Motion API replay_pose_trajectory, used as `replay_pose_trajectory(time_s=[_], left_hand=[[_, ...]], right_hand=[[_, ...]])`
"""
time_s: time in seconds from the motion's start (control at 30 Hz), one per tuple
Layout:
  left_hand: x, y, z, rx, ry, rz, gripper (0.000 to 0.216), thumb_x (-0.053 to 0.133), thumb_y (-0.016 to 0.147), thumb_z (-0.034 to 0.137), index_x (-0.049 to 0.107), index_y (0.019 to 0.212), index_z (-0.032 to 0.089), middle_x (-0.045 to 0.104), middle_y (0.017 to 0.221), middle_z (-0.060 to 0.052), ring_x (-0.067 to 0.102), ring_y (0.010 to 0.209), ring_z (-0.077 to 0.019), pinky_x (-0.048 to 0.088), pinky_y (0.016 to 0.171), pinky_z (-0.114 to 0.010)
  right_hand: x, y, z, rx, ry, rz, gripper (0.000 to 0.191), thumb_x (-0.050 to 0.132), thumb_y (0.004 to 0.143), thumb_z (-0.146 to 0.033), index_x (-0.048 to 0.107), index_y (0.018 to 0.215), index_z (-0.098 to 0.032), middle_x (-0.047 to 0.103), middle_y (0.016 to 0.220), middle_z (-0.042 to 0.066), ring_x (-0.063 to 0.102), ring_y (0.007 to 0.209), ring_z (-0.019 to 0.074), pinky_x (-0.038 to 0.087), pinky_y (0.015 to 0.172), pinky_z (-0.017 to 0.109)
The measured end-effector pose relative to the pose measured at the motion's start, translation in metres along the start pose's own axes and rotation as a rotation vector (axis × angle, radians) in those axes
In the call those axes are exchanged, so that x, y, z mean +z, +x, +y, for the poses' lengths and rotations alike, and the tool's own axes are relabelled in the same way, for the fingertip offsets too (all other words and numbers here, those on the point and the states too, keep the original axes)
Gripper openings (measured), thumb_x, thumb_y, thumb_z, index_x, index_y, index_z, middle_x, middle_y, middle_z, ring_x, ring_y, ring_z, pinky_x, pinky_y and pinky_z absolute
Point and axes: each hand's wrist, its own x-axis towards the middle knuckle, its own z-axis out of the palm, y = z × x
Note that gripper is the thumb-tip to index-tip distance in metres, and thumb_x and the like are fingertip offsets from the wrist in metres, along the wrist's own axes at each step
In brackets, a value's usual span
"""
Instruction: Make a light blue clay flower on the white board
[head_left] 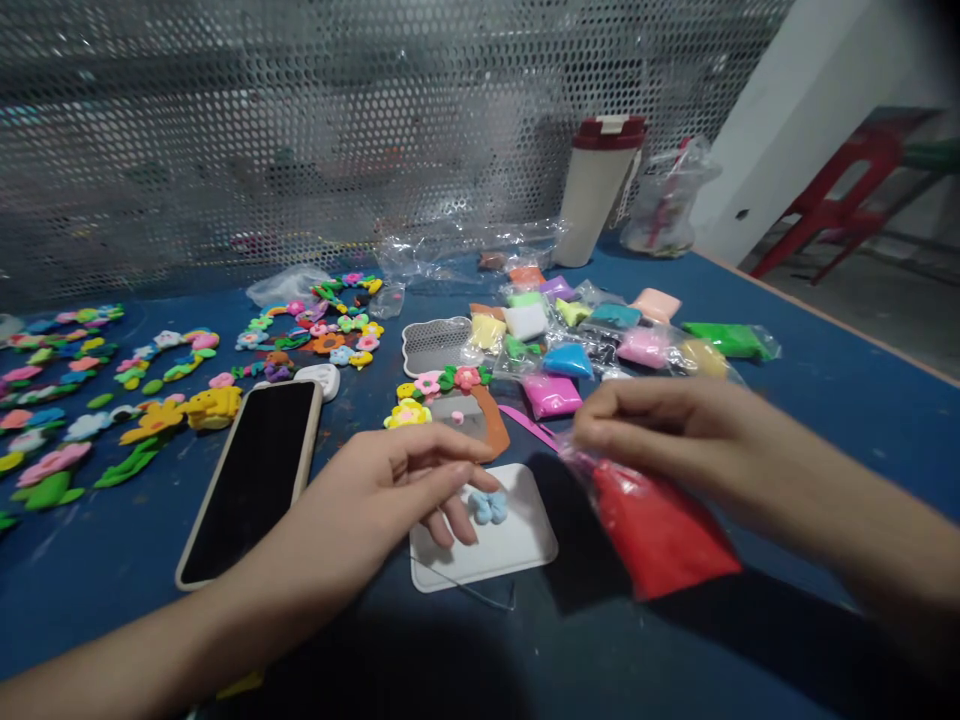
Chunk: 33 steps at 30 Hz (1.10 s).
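Note:
My right hand (637, 425) pinches the top edge of a clear bag of red modelling clay (660, 535), which hangs tilted above the table. Fingers apart and holding nothing, my left hand (420, 480) hovers over a small white board (517, 545). On that board lies a light blue clay flower (489, 507), partly behind my left fingertips. A thin wire-like piece (480, 597) rests across the board's front edge. Just beyond is a small mirror frame (491, 425) with brown clay and flowers along its edge. A pink clay knife (529, 425) lies between it and my right hand.
A phone (255, 480) lies left of the board. Finished clay flowers and wreaths (169, 360) cover the left side. Several bagged clay packets (566, 358) and a wavy-edged mirror (436, 345) lie farther back. A tumbler (596, 200) stands by the perforated metal panel (300, 130).

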Motion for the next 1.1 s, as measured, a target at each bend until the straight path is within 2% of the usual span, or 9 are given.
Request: replay_pose_trajectory(time_s=[0.07,0.17,0.4,0.53,0.6,0.7,0.8,0.93,1.1], left_hand=[[-0.004,0.002,0.001,0.033,-0.005,0.035,0.019,0.056,0.086,0.024,0.063,0.100,0.015,0.070,0.066,0.000,0.063,0.057,-0.0105,0.049,0.056,-0.017],[-0.009,0.006,0.001,0.052,-0.015,0.040,0.014,0.057,0.086,0.026,0.062,0.091,0.014,0.071,0.074,-0.002,0.061,0.056,-0.0094,0.048,0.056,-0.018],[-0.010,0.006,-0.006,0.062,0.132,0.010,0.042,0.050,0.087,0.045,0.046,0.056,0.017,0.042,0.046,0.006,0.037,0.043,-0.0067,0.028,0.044,-0.018],[-0.004,0.000,-0.005,0.094,0.119,0.030,0.046,0.040,0.091,0.047,0.037,0.056,0.018,0.034,0.050,0.006,0.028,0.046,-0.0073,0.021,0.043,-0.020],[-0.003,-0.003,-0.005,0.117,0.078,0.023,0.040,0.041,0.092,0.044,0.040,0.061,0.018,0.039,0.054,0.006,0.033,0.049,-0.0075,0.026,0.046,-0.019],[-0.002,-0.003,-0.009,0.093,-0.002,-0.043,0.027,0.048,0.090,0.039,0.046,0.072,0.019,0.046,0.059,0.006,0.043,0.052,-0.0079,0.037,0.050,-0.018],[-0.003,0.000,-0.014,0.060,-0.081,-0.113,0.017,0.058,0.085,0.035,0.053,0.083,0.019,0.052,0.060,0.005,0.049,0.052,-0.0088,0.042,0.051,-0.020],[-0.003,0.006,-0.020,0.060,-0.163,-0.111,0.020,0.060,0.084,0.034,0.059,0.076,0.016,0.055,0.058,0.003,0.049,0.052,-0.0081,0.041,0.051,-0.019],[0.000,0.009,-0.023,0.014,-0.223,-0.112,0.030,0.056,0.086,0.035,0.057,0.064,0.015,0.053,0.050,0.002,0.046,0.048,-0.0084,0.037,0.049,-0.019]], right_hand=[[-0.018,0.002,0.006,0.005,-0.076,0.014,0.027,0.062,0.079,-0.046,0.070,0.078,-0.020,0.068,0.073,-0.001,0.056,0.062,0.0106,0.039,0.052,0.022],[-0.036,0.003,0.013,0.083,-0.163,0.027,0.033,0.057,0.080,-0.044,0.070,0.069,-0.016,0.063,0.063,-0.003,0.052,0.057,0.0079,0.037,0.054,0.025],[-0.035,0.006,0.024,0.072,-0.431,0.069,0.046,0.036,0.086,-0.044,0.061,0.067,-0.011,0.055,0.058,-0.006,0.046,0.054,0.0040,0.036,0.054,0.030],[-0.034,0.018,0.035,-0.016,-0.678,0.198,0.058,0.025,0.086,-0.050,0.066,0.085,-0.009,0.067,0.083,0.005,0.059,0.074,0.0153,0.041,0.063,0.036],[-0.037,0.025,0.040,-0.076,-0.776,0.234,0.046,0.039,0.087,-0.045,0.064,0.102,-0.009,0.065,0.102,0.013,0.060,0.090,0.0231,0.043,0.070,0.037],[-0.036,0.031,0.038,-0.166,-0.876,0.310,0.036,0.060,0.083,-0.035,0.062,0.108,-0.009,0.058,0.113,0.021,0.054,0.105,0.0312,0.046,0.082,0.042],[-0.020,0.029,0.019,-0.308,-0.810,0.283,0.027,0.059,0.086,-0.031,0.062,0.104,-0.012,0.059,0.112,0.017,0.054,0.105,0.0297,0.046,0.086,0.043],[0.018,0.018,-0.006,-0.543,-0.557,0.218,0.010,0.055,0.088,-0.019,0.063,0.090,-0.014,0.064,0.097,0.011,0.059,0.093,0.0207,0.047,0.081,0.032],[0.053,0.004,-0.002,-0.555,-0.245,0.194,0.009,0.053,0.089,-0.015,0.060,0.094,-0.016,0.065,0.093,0.005,0.059,0.086,0.0136,0.046,0.075,0.024]])
